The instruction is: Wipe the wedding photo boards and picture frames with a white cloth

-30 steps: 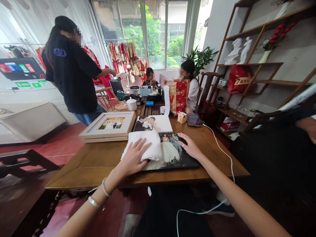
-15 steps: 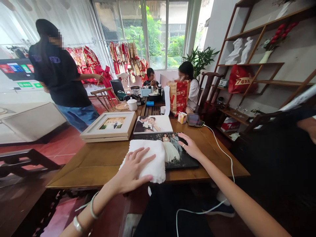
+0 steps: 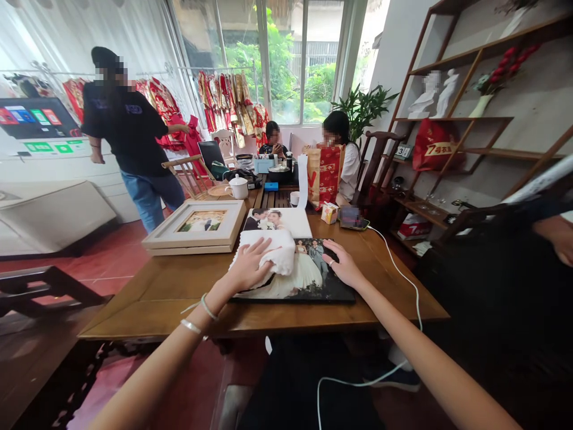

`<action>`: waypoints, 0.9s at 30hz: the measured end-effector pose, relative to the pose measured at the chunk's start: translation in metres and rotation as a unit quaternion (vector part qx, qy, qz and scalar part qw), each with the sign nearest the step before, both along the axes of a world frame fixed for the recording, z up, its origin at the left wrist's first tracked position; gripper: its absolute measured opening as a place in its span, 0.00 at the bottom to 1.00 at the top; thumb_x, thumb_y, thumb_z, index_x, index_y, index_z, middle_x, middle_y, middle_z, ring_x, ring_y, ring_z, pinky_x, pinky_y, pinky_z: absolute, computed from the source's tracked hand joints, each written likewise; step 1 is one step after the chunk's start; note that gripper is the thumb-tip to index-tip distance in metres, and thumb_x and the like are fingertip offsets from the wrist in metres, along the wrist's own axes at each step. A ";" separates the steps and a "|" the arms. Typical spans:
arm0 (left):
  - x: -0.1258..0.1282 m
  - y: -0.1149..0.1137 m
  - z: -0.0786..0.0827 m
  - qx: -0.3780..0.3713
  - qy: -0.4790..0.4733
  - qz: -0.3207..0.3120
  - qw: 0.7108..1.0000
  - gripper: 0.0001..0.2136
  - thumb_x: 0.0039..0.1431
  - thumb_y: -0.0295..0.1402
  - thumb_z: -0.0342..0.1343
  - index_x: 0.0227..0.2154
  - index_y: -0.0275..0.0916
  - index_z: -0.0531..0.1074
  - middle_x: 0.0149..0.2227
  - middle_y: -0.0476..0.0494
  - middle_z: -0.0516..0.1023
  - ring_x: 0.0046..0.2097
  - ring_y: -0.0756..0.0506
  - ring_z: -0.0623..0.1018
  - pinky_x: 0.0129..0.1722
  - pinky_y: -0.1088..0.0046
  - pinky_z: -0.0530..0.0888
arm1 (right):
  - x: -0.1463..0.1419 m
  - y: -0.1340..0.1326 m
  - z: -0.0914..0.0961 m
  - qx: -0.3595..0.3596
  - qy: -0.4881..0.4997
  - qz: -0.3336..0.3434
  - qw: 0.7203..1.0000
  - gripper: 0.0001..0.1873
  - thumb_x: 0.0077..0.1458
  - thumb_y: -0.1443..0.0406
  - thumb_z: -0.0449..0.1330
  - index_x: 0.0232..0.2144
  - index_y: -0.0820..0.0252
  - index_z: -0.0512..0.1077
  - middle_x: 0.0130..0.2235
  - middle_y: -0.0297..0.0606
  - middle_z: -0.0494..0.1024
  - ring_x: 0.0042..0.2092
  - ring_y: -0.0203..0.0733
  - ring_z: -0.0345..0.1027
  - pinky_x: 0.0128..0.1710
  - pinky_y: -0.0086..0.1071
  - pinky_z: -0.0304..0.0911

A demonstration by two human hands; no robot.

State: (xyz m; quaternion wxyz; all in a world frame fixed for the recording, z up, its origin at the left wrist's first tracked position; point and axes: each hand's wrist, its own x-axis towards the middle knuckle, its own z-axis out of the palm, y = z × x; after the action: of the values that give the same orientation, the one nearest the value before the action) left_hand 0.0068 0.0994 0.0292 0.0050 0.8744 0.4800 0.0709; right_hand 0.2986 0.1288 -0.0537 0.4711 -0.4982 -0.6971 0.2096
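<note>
My left hand (image 3: 250,266) lies with its fingers spread on a folded white towel (image 3: 283,254), pressing it onto a dark wedding photo panel (image 3: 331,285). The towel covers the panel's upper left part and its far edge overlaps the lighter photo panel (image 3: 293,221) behind. A couple in a white gown and grey suit shows on the dark panel. My right hand (image 3: 344,266) rests on the panel's right side, fingers stretched out and holding nothing; one finger wears a ring.
Framed pictures (image 3: 197,230) are stacked on the wooden table (image 3: 179,292) at left. Behind stand a lidded white cup (image 3: 239,188), a paper bag (image 3: 324,179), a small box (image 3: 330,213) and a phone (image 3: 353,218) with a white cable (image 3: 403,272). Other people are nearby.
My left hand and the towel have moved forward across the panel, uncovering its near left part. My right hand stays on the panel. The standing person at left has shifted right.
</note>
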 end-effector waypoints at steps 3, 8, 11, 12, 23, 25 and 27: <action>0.001 0.012 0.004 -0.010 0.024 -0.031 0.999 0.26 0.60 0.38 0.47 0.62 0.47 0.55 0.67 0.40 0.48 0.67 0.35 0.48 0.60 0.46 0.51 | 0.001 0.000 0.000 0.004 -0.008 -0.002 1.000 0.21 0.54 0.57 0.57 0.50 0.56 0.71 0.57 0.45 0.70 0.61 0.49 0.58 0.63 0.51 0.48; 0.000 0.002 0.007 -0.023 0.030 -0.046 0.998 0.30 0.56 0.31 0.50 0.62 0.48 0.54 0.67 0.43 0.45 0.67 0.36 0.45 0.61 0.48 0.50 | 0.002 -0.001 0.004 -0.004 -0.031 0.003 0.999 0.21 0.54 0.58 0.57 0.50 0.59 0.72 0.57 0.47 0.69 0.60 0.49 0.59 0.62 0.50 0.49; 0.001 -0.018 0.006 -0.021 0.043 -0.038 0.998 0.34 0.51 0.25 0.51 0.62 0.49 0.54 0.67 0.43 0.44 0.67 0.36 0.44 0.61 0.48 0.52 | 0.002 -0.003 0.007 -0.002 -0.029 0.018 0.999 0.21 0.54 0.60 0.57 0.50 0.58 0.71 0.57 0.46 0.70 0.61 0.48 0.59 0.62 0.49 0.50; 0.001 -0.027 0.006 -0.020 0.048 -0.034 0.998 0.35 0.50 0.24 0.51 0.63 0.49 0.53 0.67 0.43 0.44 0.67 0.36 0.44 0.61 0.48 0.52 | 0.001 -0.003 0.007 -0.001 -0.026 0.022 0.999 0.21 0.54 0.60 0.57 0.50 0.58 0.71 0.57 0.45 0.70 0.61 0.48 0.59 0.62 0.49 0.50; 0.020 -0.117 -0.003 -0.019 0.053 0.080 0.995 0.35 0.50 0.30 0.55 0.63 0.50 0.53 0.67 0.44 0.46 0.66 0.31 0.45 0.59 0.42 0.54 | -0.002 -0.005 0.012 -0.010 -0.030 0.022 0.999 0.20 0.54 0.65 0.55 0.50 0.60 0.72 0.56 0.46 0.70 0.61 0.48 0.59 0.63 0.49 0.50; 0.020 -0.105 -0.002 -0.005 0.048 0.087 0.995 0.35 0.50 0.29 0.55 0.62 0.50 0.55 0.67 0.45 0.47 0.67 0.33 0.46 0.60 0.44 0.53 | -0.002 -0.006 0.011 -0.008 -0.031 0.023 0.999 0.20 0.54 0.64 0.56 0.50 0.60 0.72 0.56 0.46 0.70 0.61 0.48 0.59 0.63 0.49 0.50; 0.018 -0.081 0.000 0.005 0.042 0.082 0.996 0.34 0.50 0.30 0.55 0.61 0.50 0.56 0.67 0.45 0.48 0.67 0.35 0.47 0.60 0.46 0.53 | -0.001 -0.006 0.011 -0.008 -0.029 0.024 0.999 0.20 0.54 0.63 0.56 0.49 0.60 0.72 0.56 0.46 0.70 0.60 0.49 0.59 0.63 0.49 0.50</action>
State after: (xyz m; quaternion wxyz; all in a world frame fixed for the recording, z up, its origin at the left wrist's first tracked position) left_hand 0.0252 0.0185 0.0292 -0.0257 0.8342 0.5496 0.0368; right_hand 0.2974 0.1227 -0.0431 0.4418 -0.4909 -0.7205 0.2116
